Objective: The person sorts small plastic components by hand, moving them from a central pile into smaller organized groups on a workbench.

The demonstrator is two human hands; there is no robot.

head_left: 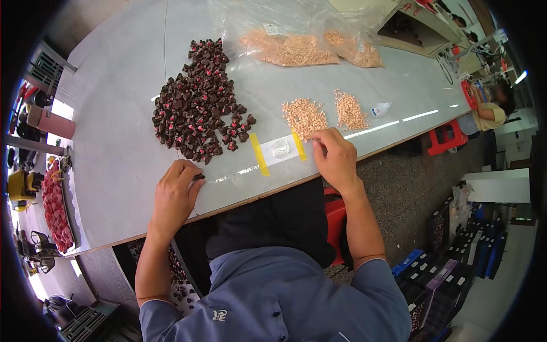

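My left hand [175, 195] is closed, with a small dark piece [199, 177] between thumb and fingers, just above the table near its front edge. A large heap of dark brown, lobed pieces with red spots [196, 108] spreads beyond it. My right hand [337, 158] has its fingers bent together at the near edge of a pile of small tan bits [305, 115]; whatever they pinch is too small to make out. Between my hands a white card [272, 151] is held down by yellow tape strips [259, 155], with a small clear round dish [281, 147] on it.
A second tan pile [350, 109] and a small white bottle [380, 109] lie to the right. Clear bags of tan bits [302, 50] rest at the back. A pink cup [51, 122] stands far left. At far right are another person [491, 111] and a red stool [444, 138].
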